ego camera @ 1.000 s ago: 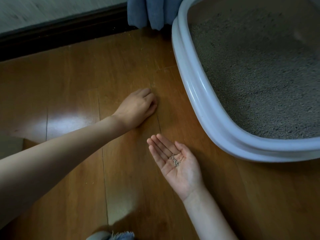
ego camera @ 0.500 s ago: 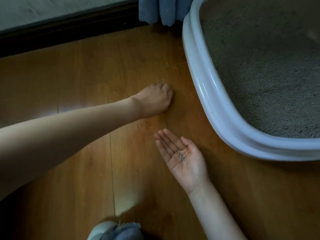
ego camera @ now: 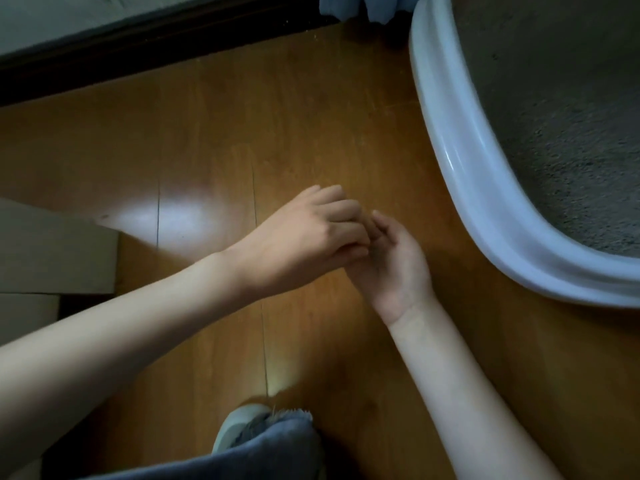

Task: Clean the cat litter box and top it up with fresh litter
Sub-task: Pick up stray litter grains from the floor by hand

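My right hand (ego camera: 394, 268) lies palm up and loosely cupped just above the wooden floor (ego camera: 294, 116). My left hand (ego camera: 311, 237) reaches over it, back up. Its fingers are curled, and the bunched tips meet the right palm as in a pinch. The small litter grains are hidden under the left fingers. At the right stands the white litter box (ego camera: 485, 202), filled with grey litter (ego camera: 554, 116). Both hands are a short way left of its rim.
A dark baseboard (ego camera: 138, 46) runs along the wall at the top. Blue cloth (ego camera: 346, 5) hangs at the box's far corner. A pale box-like object (ego camera: 52, 254) sits at the left edge. My shoe and blue trouser leg (ego camera: 249, 434) are at the bottom.
My left hand has left the floor near the box and come back over my right palm. The grains seen in the open palm are now covered.
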`<act>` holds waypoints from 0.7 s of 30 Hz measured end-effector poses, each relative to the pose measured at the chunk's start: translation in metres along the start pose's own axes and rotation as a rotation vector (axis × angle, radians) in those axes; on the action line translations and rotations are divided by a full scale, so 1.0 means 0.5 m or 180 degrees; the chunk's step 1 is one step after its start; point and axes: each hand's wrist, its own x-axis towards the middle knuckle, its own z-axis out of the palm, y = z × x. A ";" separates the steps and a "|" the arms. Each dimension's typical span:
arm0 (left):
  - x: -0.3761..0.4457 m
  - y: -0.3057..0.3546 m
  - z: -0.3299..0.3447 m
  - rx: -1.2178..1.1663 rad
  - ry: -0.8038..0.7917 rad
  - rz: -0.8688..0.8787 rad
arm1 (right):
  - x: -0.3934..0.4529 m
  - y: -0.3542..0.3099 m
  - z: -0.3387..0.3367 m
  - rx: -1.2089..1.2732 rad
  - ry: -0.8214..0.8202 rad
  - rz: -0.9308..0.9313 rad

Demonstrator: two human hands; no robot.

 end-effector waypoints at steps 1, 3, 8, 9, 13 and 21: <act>-0.015 -0.006 -0.007 -0.0063 0.0051 -0.0078 | -0.003 0.007 0.012 -0.0041 -0.0096 0.0038; -0.042 -0.015 -0.022 -0.0193 0.0185 -0.0313 | 0.002 0.029 0.023 -0.0119 -0.0187 0.0117; -0.105 -0.015 -0.047 -0.0078 0.0198 -0.0687 | 0.016 0.093 0.037 -0.0200 -0.0192 0.0330; -0.119 -0.016 -0.048 -0.0067 0.0186 -0.0720 | 0.019 0.101 0.040 -0.0199 -0.0229 0.0383; -0.166 -0.014 -0.055 -0.0172 0.0349 -0.1012 | 0.027 0.127 0.051 -0.0420 -0.0431 0.0569; -0.177 -0.018 -0.035 0.0044 0.0328 -0.1108 | 0.029 0.144 0.060 -0.0283 -0.0171 0.0601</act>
